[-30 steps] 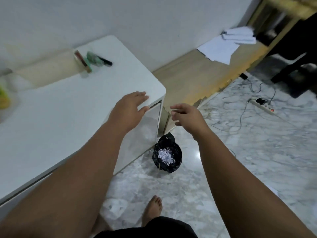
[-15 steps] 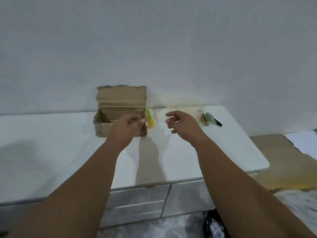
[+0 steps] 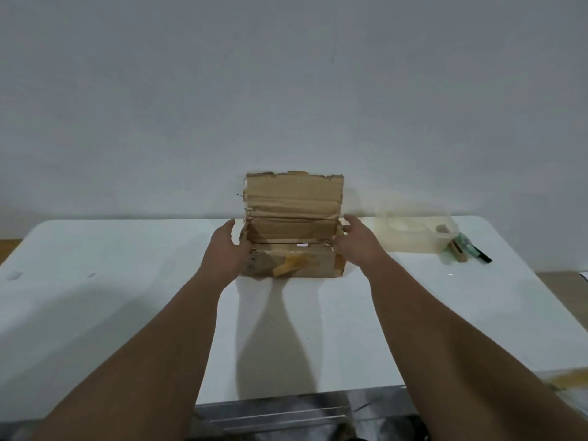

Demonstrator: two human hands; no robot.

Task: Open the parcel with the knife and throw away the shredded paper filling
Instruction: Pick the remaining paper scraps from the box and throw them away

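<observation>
A: Hands?
B: Left hand (image 3: 227, 249) and right hand (image 3: 358, 246), fingers straight, pressed to the box (image 3: 292, 264) ends, one each side.
A: Box?
B: Far middle of table (image 3: 127, 281), long axis left-right, lid (image 3: 294, 192) up, equally near both hands.

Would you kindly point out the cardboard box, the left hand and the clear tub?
cardboard box (image 3: 323, 265), head view, on its taped front wall.
left hand (image 3: 226, 253), head view, on the back of the hand.
clear tub (image 3: 412, 240), head view, on its near wall.
</observation>
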